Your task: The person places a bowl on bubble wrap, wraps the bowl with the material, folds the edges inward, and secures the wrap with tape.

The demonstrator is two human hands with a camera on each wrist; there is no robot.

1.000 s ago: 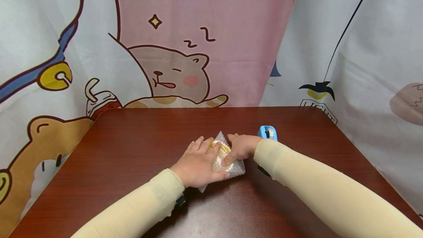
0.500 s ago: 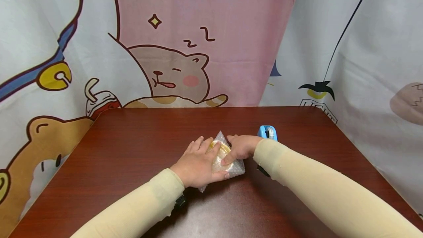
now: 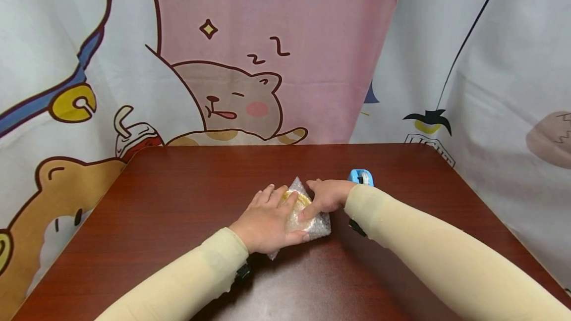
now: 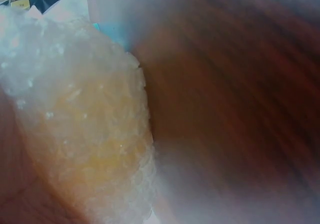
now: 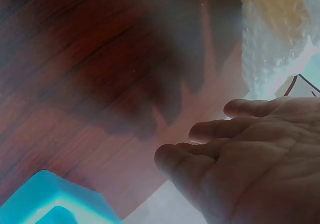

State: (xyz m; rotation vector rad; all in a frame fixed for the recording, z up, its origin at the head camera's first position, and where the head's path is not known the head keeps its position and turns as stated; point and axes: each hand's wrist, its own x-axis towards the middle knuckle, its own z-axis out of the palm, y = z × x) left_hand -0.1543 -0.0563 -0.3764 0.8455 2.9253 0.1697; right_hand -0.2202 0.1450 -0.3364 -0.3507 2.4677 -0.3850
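Note:
A bubble-wrap bundle (image 3: 321, 226) lies on the brown table, with a round yellow-rimmed thing showing through the plastic. Across its left part my left hand (image 3: 267, 224) rests flat, fingers spread. My right hand (image 3: 329, 196) is at the bundle's right side, its thumb pressing on the wrap and its other fingers reaching forward. In the right wrist view the right fingers (image 5: 220, 131) look fairly straight, apart from the bubble wrap (image 5: 270, 43). The left wrist view shows the bulging wrap (image 4: 95, 119) close up, beside the palm. Both hands hide parts of the bundle.
A blue tape dispenser (image 3: 360, 177) stands on the table beyond the right wrist, partly hidden by it. The wooden table (image 3: 200, 177) ends at a printed cartoon curtain (image 3: 312, 63) behind and at the sides.
The right hand and forearm have shifted very slightly, with the thumb still on the wrap. The left hand and the bundle stay in place.

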